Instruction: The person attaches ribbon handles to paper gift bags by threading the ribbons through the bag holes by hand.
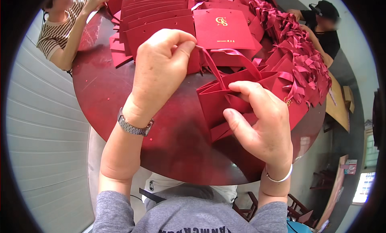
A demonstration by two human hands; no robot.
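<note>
My left hand [165, 62] pinches the end of a red ribbon [212, 67] between thumb and forefinger, drawing it up and to the left. The ribbon runs taut down to the top edge of a small red paper gift bag [211, 108]. My right hand [261, 116] is at that bag's right side, thumb apart from the forefinger. Its forefinger lies at the bag's mouth and the thumb is in front of the bag; the other fingers are mostly hidden. A second ribbon loop [237, 54] arches over the bag's mouth.
Flat red bags without ribbons [159, 22] lie fanned in a stack behind my left hand. Bags with ribbon handles [305, 68] pile up along the right of the round dark red table [173, 156]. Two people sit across, one in a striped shirt [60, 32], one in black [327, 38].
</note>
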